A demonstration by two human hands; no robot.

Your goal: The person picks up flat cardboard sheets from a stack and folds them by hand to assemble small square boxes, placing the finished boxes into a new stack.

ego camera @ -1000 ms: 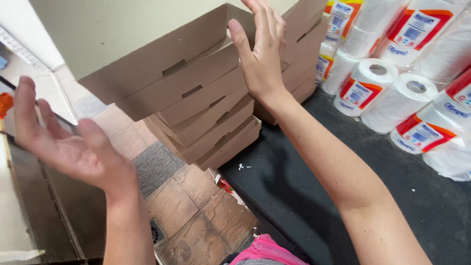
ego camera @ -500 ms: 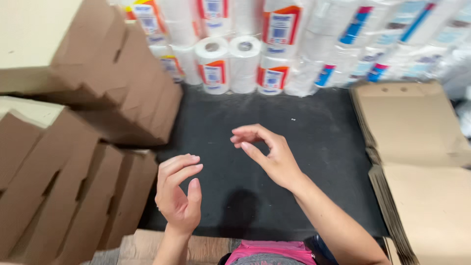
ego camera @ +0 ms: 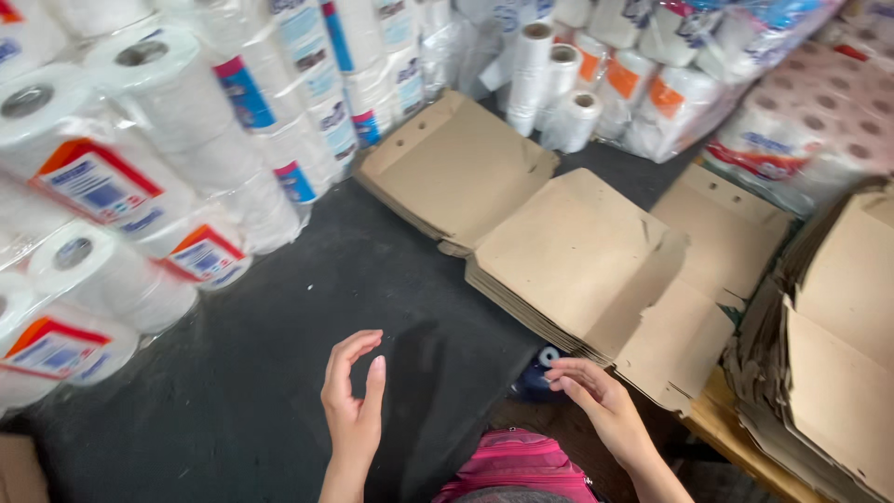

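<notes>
My left hand (ego camera: 352,402) hovers over the dark mat (ego camera: 279,354) with fingers loosely curled and nothing in it. My right hand (ego camera: 596,396) reaches with fingers apart toward the near edge of a stack of flat brown cardboard box blanks (ego camera: 577,256), and holds nothing. A small blue object (ego camera: 538,369) lies just left of the right hand's fingertips, partly under the stack's edge.
Wrapped paper rolls (ego camera: 121,186) are piled along the left and back. More wrapped roll packs (ego camera: 801,121) stand at the back right. Another pile of cardboard blanks (ego camera: 838,354) sits at the right on a wooden surface. A pink garment (ego camera: 517,466) shows at the bottom edge.
The view has swung right, away from the folded boxes toward the flat blanks. Both hands have come down low; the right hand has moved toward the flat stack.
</notes>
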